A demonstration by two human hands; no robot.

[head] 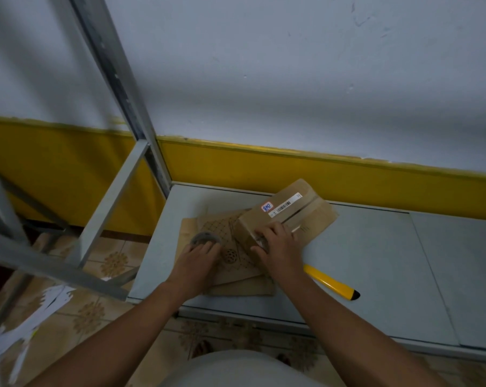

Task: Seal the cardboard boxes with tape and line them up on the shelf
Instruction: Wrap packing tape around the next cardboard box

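Note:
A small cardboard box [289,212] with a white barcode label and a slit between its top flaps lies on the grey shelf board [376,261]. My right hand [276,244] presses on the box's near end, its fingers over the top edge. My left hand [197,259] grips a greyish roll of tape [204,238] to the left of the box. Both rest over flattened cardboard sheets [236,277] printed with a dotted grid pattern. Whether a tape strip runs between the roll and the box is hard to tell.
A yellow-handled cutter [331,283] lies on the board just right of my right forearm. Grey metal shelf posts [116,71] and rails stand at left. White paper scraps [49,300] lie on the patterned tile floor. A yellow-and-white wall is behind.

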